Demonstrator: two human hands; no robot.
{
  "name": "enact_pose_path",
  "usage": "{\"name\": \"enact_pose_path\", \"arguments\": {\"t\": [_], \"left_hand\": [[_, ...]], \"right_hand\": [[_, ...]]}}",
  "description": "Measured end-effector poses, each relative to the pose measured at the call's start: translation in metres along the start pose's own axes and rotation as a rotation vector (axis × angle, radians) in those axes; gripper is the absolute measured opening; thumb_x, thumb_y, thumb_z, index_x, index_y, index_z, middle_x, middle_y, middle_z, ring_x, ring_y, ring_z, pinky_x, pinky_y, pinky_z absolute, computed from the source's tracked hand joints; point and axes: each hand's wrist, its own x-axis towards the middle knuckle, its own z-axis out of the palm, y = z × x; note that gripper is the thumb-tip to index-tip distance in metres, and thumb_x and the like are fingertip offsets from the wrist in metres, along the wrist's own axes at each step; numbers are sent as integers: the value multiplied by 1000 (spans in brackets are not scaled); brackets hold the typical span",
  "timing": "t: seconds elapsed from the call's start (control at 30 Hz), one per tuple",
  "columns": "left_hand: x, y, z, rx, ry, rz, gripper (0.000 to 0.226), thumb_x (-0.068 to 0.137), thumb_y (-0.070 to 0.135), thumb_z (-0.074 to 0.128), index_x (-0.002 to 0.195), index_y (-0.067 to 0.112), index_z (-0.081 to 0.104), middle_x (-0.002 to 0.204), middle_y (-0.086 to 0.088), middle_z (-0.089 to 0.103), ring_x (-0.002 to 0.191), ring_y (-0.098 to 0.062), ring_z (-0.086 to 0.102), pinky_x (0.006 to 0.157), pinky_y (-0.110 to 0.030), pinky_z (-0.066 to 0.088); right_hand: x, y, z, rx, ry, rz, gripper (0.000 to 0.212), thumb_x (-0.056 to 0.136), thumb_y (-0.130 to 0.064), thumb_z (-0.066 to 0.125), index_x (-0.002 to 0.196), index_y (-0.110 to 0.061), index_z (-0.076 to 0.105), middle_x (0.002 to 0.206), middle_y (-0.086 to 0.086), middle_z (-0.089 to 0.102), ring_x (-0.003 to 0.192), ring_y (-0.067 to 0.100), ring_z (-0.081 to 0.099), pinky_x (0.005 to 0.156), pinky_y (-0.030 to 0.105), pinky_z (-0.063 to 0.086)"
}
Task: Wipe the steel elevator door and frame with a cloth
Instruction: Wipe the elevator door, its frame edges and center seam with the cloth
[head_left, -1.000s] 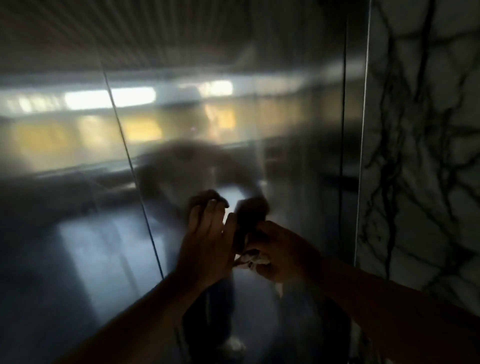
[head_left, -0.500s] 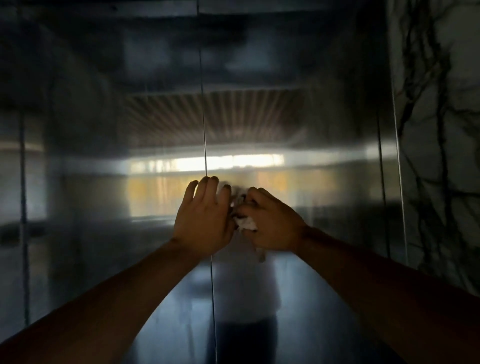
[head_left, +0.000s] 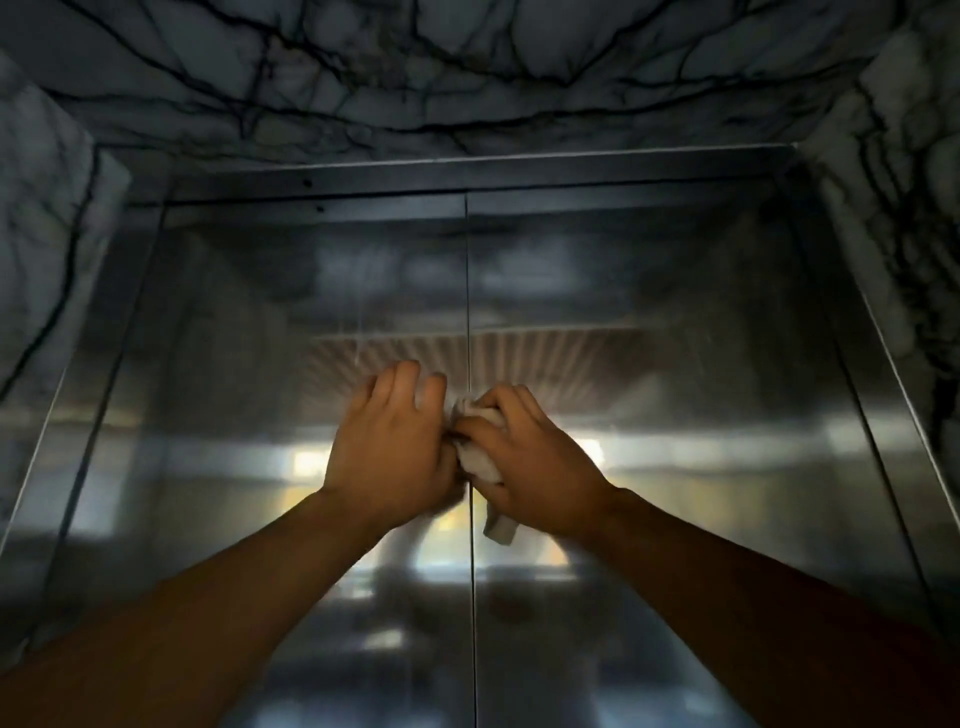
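Note:
The steel elevator door (head_left: 675, 364) fills the view, two closed panels meeting at a vertical centre seam. Its steel frame (head_left: 467, 176) runs across the top and down both sides. My right hand (head_left: 530, 462) grips a bunched white cloth (head_left: 480, 457) and holds it against the door right at the seam; a tail of cloth hangs below the hand. My left hand (head_left: 395, 447) lies on the left panel beside the cloth, fingers extended upward, its thumb side touching the cloth.
White marble with dark veins (head_left: 467, 67) surrounds the doorway above and on both sides. The door surface mirrors a slatted ceiling and bright lights.
Both hands and the cloth have slid up the door from its lower right part to the centre seam, higher up. My view has tilted up, so the top frame and marble above now show.

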Motion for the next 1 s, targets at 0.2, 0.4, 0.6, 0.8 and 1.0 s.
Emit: {"name": "enact_pose_path", "arguments": {"t": [0.2,0.4,0.6,0.8,1.0], "left_hand": [[68,-50,23,36,25,-81,50,77,39,45,117,8,52,119,-16,53,111,-37,51,94,-45,42],[134,-93,36,33,83,-109,65,86,48,34,137,9,45,145,-15,44,138,-31,34,113,-45,29],[191,-116,79,2,69,-136,58,97,57,23,143,24,39,153,-11,36,143,-29,31,116,-54,26],[197,-127,99,-79,318,-120,46,97,49,33,126,24,59,132,-7,57,120,-26,52,111,-47,35],[201,-123,101,-114,355,-113,43,94,45,39,125,23,60,124,-6,58,115,-25,52,106,-42,35]], "right_hand": [[69,42,28,-85,82,45,52,79,-28,66,129,-22,50,125,12,40,117,30,44,86,44,51],[135,90,29,-137,265,152,47,90,-37,60,135,-34,44,137,2,32,124,22,42,99,43,44],[213,138,26,-269,341,206,37,97,-33,52,132,-29,43,130,5,44,111,21,52,95,41,46],[267,174,51,-273,488,348,55,86,-15,67,136,-13,44,132,12,44,115,28,48,98,35,43],[281,186,49,-415,514,381,45,84,-13,69,124,-14,51,125,11,47,111,30,51,88,33,44]]}}
